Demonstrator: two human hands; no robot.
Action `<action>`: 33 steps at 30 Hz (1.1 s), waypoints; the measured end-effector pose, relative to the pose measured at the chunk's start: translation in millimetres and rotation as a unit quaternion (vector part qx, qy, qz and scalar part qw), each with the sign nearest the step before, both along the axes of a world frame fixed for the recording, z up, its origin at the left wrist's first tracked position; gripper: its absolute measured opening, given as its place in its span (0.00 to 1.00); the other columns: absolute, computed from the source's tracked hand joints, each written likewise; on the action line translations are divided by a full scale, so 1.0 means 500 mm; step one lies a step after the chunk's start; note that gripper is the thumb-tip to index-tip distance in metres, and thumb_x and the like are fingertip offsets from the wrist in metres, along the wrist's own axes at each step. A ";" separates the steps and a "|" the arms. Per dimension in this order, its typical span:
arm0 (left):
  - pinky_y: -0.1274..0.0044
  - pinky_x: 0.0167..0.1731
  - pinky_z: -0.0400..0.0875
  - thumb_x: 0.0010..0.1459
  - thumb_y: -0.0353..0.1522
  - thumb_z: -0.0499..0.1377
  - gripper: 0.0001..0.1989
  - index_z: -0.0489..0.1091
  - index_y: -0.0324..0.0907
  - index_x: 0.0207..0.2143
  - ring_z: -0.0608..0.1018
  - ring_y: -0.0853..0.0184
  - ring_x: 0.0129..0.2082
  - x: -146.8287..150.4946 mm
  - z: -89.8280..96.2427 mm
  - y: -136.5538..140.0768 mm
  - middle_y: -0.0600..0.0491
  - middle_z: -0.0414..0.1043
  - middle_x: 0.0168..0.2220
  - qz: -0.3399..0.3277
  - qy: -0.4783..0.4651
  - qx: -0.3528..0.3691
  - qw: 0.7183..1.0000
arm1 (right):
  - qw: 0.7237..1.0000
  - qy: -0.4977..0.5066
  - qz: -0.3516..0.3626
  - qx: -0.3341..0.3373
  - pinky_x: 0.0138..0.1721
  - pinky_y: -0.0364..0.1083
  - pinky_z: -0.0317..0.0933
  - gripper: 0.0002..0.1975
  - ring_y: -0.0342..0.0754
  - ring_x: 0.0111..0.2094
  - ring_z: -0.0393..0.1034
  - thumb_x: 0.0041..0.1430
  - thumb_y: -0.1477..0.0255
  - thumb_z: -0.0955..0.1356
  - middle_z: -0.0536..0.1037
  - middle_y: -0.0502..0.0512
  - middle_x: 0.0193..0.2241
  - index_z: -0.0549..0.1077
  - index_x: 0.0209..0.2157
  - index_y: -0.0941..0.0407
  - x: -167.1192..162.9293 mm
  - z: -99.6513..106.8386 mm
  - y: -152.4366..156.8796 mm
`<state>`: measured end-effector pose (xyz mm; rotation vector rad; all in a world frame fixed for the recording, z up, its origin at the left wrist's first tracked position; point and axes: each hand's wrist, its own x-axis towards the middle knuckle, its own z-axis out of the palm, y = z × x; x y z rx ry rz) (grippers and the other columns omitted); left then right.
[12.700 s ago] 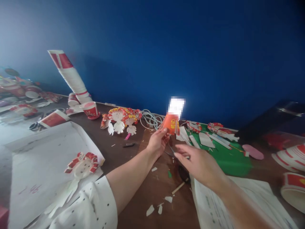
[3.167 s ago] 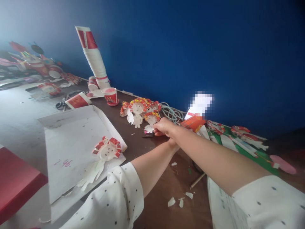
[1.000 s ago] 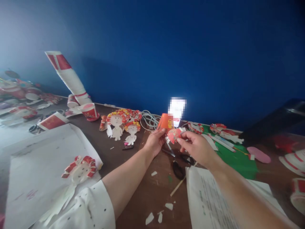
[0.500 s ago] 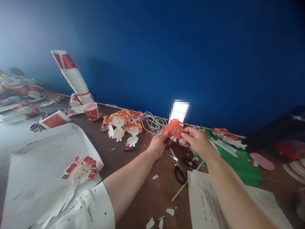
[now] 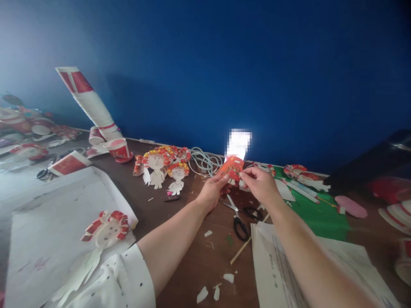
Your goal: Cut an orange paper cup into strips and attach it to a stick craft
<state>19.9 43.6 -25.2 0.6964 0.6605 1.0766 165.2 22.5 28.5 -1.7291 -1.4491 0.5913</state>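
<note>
Between both hands, above the middle of the table, is a red-orange printed piece of paper cup (image 5: pixel 231 167). My left hand (image 5: pixel 212 190) grips its left and lower edge, thumb on the front. The fingers of my right hand (image 5: pixel 259 184) pinch its right edge. Below the hands lie open scissors (image 5: pixel 238 216) with black handles, beside a thin wooden stick (image 5: pixel 240 251). Behind the red piece stands a bright phone-like screen (image 5: pixel 238 143), blurred out. White paper figures with red and yellow curled hair (image 5: pixel 157 164) lie to the left of my left hand.
On the left, a white box lid (image 5: pixel 41 239) carries another paper face (image 5: pixel 109 229). Stacked paper cups (image 5: pixel 91 105) lean against the blue wall. Coiled cord (image 5: pixel 205 161), green paper (image 5: pixel 327 216), white sheets (image 5: pixel 269 256) and paper scraps (image 5: pixel 202 294) lie around.
The view has shifted slightly, so most things sit a little further left and higher. Both hands still hold the red piece, which is tilted slightly differently.
</note>
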 end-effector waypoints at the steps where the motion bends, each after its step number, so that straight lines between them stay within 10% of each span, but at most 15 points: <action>1: 0.79 0.27 0.63 0.41 0.40 0.69 0.17 0.75 0.37 0.29 0.72 0.73 0.26 0.000 0.000 -0.001 0.53 0.72 0.27 -0.002 0.004 0.002 1.000 | 1.000 0.005 -0.002 0.003 0.26 0.44 0.60 0.09 0.45 0.20 0.69 0.50 0.63 0.67 0.74 0.48 0.16 0.73 0.26 0.54 -0.001 -0.001 0.000; 23: 0.78 0.27 0.65 0.45 0.39 0.67 0.14 0.76 0.36 0.28 0.72 0.72 0.24 -0.001 -0.014 0.002 0.50 0.74 0.26 0.022 0.048 0.045 0.998 | 0.999 0.032 -0.032 0.012 0.27 0.46 0.63 0.09 0.47 0.20 0.71 0.50 0.63 0.67 0.77 0.51 0.23 0.71 0.28 0.54 -0.019 -0.018 -0.005; 33: 0.81 0.29 0.65 0.47 0.38 0.66 0.14 0.77 0.37 0.34 0.73 0.73 0.28 -0.001 -0.012 -0.001 0.51 0.76 0.31 0.001 0.028 0.072 0.997 | 0.974 0.168 -0.045 0.147 0.44 0.49 0.64 0.21 0.50 0.41 0.72 0.51 0.54 0.69 0.78 0.58 0.40 0.73 0.41 0.55 0.058 -0.019 0.035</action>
